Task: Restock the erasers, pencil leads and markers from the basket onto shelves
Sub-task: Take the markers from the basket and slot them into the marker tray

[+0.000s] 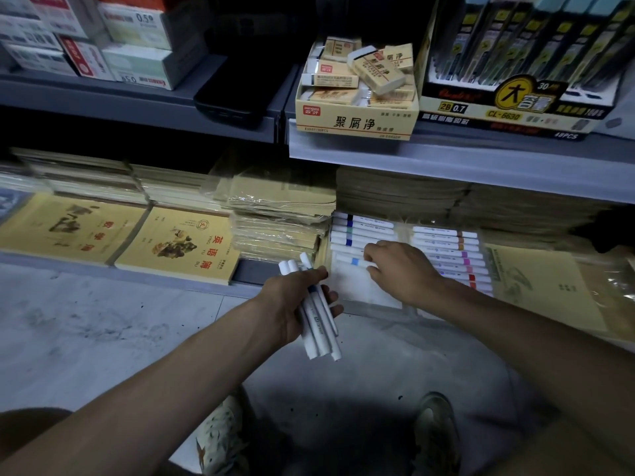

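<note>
Head view is showing the person crouching at the bottom shelf (154, 277), where a clear tray (357, 288) is sitting between stacks of exercise books (175, 243). The right grip (398, 269) is reaching into the tray's left compartment, its fingertips pinching a blue-banded marker (351, 261) at the near edge of the row of markers (364, 231) already lying there. The left grip (299, 300) is hovering just beside the tray's left wall, its fingers curling round a bundle of white markers (321, 333).

The step in hand is looking like laying this one marker down as the next in the row. Doing it well is probably meaning lowering it flat against its neighbour, lining its ends up with the others, and only then loosening the pinch, so that it is not rolling onto the bare tray floor. The bundle is best waiting close by, clear of the compartment, so that the next marker is passing across quickly.

The blue-banded marker is lying with its long axis running left to right, parallel to the shelf front and to the row behind it; its right end is hiding under the fingers. The bundle's long axis is running from the shelf back towards the person, tilting a little rightward at the near end.
</note>
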`<state>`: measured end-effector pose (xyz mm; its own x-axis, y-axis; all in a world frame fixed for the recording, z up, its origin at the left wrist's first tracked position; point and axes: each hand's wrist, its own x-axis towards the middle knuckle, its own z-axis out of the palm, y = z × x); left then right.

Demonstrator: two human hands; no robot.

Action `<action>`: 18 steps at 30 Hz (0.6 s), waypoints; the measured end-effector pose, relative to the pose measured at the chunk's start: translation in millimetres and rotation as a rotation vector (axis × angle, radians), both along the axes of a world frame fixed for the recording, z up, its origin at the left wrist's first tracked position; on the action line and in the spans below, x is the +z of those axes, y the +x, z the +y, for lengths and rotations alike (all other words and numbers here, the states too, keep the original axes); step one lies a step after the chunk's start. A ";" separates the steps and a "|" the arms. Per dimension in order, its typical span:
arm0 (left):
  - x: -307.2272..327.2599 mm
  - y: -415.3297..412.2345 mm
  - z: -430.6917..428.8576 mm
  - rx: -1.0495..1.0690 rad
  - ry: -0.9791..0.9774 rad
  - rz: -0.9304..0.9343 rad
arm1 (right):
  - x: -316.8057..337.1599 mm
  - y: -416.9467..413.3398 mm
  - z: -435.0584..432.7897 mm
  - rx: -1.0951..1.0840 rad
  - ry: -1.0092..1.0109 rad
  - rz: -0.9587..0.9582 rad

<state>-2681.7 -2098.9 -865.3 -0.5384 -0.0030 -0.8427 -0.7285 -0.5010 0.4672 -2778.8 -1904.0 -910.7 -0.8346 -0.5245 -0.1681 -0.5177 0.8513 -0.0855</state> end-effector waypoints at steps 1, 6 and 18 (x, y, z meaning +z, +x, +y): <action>0.0 0.3 -0.3 -0.001 0.005 0.001 | -2.3 -2.6 0.1 0.015 0.007 0.036; -0.7 -1.0 -1.6 -0.009 0.007 0.012 | -8.3 -8.6 -6.6 -0.002 -0.051 0.082; 0.8 0.5 -1.0 0.001 0.007 0.047 | 29.3 15.7 -27.1 -0.423 -0.470 -0.225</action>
